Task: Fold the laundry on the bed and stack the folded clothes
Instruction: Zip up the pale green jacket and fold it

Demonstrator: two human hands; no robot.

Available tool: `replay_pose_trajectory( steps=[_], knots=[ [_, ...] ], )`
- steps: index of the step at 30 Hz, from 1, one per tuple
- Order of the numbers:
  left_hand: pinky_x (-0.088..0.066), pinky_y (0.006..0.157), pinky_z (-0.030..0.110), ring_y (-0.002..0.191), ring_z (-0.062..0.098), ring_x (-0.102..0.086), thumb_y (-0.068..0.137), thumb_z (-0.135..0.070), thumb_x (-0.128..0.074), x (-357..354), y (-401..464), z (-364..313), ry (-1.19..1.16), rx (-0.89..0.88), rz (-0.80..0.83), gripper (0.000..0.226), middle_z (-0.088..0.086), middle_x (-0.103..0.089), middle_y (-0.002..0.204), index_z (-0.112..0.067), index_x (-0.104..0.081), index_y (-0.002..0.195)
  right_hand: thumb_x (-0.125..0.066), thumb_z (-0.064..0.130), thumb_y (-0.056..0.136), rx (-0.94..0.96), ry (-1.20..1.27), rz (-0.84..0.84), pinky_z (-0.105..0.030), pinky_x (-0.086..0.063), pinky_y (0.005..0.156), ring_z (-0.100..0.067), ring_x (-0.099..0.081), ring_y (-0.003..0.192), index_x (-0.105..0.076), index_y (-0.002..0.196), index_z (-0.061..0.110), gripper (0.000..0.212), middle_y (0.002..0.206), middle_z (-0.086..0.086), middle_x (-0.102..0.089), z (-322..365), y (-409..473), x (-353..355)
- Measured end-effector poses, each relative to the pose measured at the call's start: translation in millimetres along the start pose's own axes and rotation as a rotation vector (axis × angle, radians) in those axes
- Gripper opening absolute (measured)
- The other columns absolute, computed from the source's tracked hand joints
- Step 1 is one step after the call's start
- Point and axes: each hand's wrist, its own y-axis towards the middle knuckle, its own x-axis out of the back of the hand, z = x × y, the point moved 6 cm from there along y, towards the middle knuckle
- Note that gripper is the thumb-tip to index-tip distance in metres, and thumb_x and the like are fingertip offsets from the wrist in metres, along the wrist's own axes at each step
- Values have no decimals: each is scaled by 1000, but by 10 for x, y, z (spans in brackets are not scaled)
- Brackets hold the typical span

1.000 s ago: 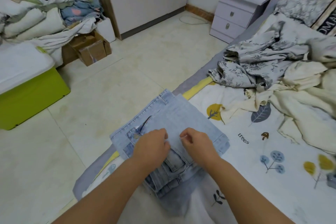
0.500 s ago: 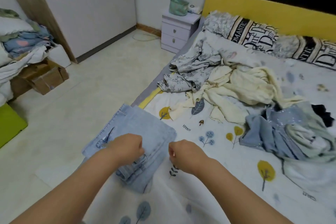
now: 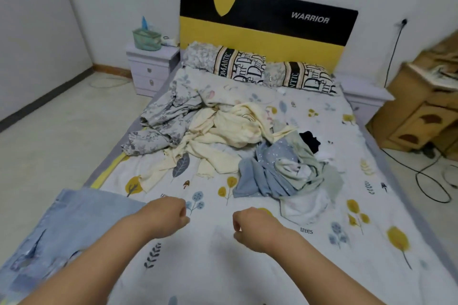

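Observation:
Folded light-blue jeans [image 3: 64, 225] lie at the bed's near left corner. My left hand [image 3: 164, 215] hovers just right of them, fingers curled, holding nothing. My right hand [image 3: 252, 226] hovers beside it over the leaf-print sheet [image 3: 371, 242], also curled and empty. Unfolded laundry lies farther up the bed: a grey floral garment [image 3: 161, 119], a cream garment [image 3: 228, 131], and a heap of blue-grey, pale green and white clothes [image 3: 285, 171] with a black piece [image 3: 309, 140].
Two patterned pillows [image 3: 260, 67] lean against the yellow and black headboard [image 3: 267, 25]. A white nightstand [image 3: 151, 67] with a green basket stands left of the bed. Cardboard boxes [image 3: 421, 111] and black cables [image 3: 431, 181] lie on the floor at right.
Both hands have let go of the folded jeans and lifted off them to the right. My view has swung right and up, taking in the whole bed.

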Motion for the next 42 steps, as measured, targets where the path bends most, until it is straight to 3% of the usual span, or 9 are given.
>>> replay_pose_trajectory(
  steps=[10, 12, 15, 23, 26, 31, 34, 37, 42],
  knots=[
    [-38, 75, 22, 104, 17, -54, 96, -35, -42, -89, 804, -1256, -61, -8, -36, 16, 0, -59, 115, -22, -50, 99, -44, 16, 95, -93, 16, 33, -29, -37, 77, -26, -53, 107, -55, 114, 8, 24, 123, -12, -55, -1580, -100, 149],
    [-40, 78, 24, 103, 18, -55, 95, -35, -43, -121, 986, -1424, -86, 0, -54, 13, 0, -59, 112, -24, -49, 97, -42, 14, 94, -98, 29, 21, -25, -33, 71, -24, -50, 93, -52, 94, 15, 10, 114, -9, -57, -1857, -44, 152],
    [-42, 82, 26, 103, 19, -56, 95, -35, -43, -173, 1233, -1591, -88, -2, -65, 9, -3, -56, 102, -26, -46, 92, -41, 15, 94, -131, 63, 6, -25, -32, 63, -20, -46, 87, -32, 69, 21, 28, 80, 3, -41, -2213, 114, 105],
    [-41, 79, 25, 104, 19, -56, 95, -34, -41, -276, 2037, -1813, -48, -19, -83, 8, -1, -61, 110, -28, -45, 92, -39, 10, 93, -265, 157, -36, -19, -22, 48, -15, -39, 66, -23, 64, 24, 35, 70, 7, -30, -2978, 748, -84],
    [-42, 78, 26, 99, 20, -57, 94, -30, -40, -393, 2425, -1863, -52, -22, -67, 13, -3, -61, 98, -29, -47, 83, -39, 14, 95, -313, 185, -74, -23, -31, 60, -16, -45, 78, -22, 63, 23, 37, 89, -1, -53, -3219, 1020, -187],
    [-38, 69, 25, 91, 18, -53, 95, -27, -39, -613, 3087, -1974, -67, -70, -67, 17, -10, -55, 83, -27, -43, 78, -42, 15, 91, -388, 207, -111, -25, -31, 68, -21, -54, 97, -17, 64, 24, 38, 92, -2, -52, -3636, 1459, -354],
    [-39, 69, 22, 98, 19, -55, 93, -23, -42, -697, 3474, -2129, -47, -136, -84, 13, -11, -44, 77, -29, -41, 81, -40, 14, 92, -444, 197, -131, -30, -37, 77, -25, -50, 111, -41, 87, 22, 9, 120, -9, -50, -3871, 1710, -388],
    [-39, 85, 33, 113, 25, -49, 90, -22, -45, -724, 3847, -2331, 6, -139, -189, 26, 2, -47, 114, -18, -44, 116, -40, 21, 94, -522, 204, -203, -35, -39, 90, -28, -43, 117, -36, 131, 16, 38, 133, -9, -38, -4167, 1986, -438],
    [-29, 104, 34, 133, 26, -28, 87, -33, -50, -782, 4365, -2719, -18, -161, -420, 62, 10, -19, 149, -22, -26, 143, -48, 46, 91, -684, 397, -244, -55, -30, 105, -39, -6, 141, -6, 148, 36, 71, 156, -5, 14, -4577, 2273, -694]
  ],
)
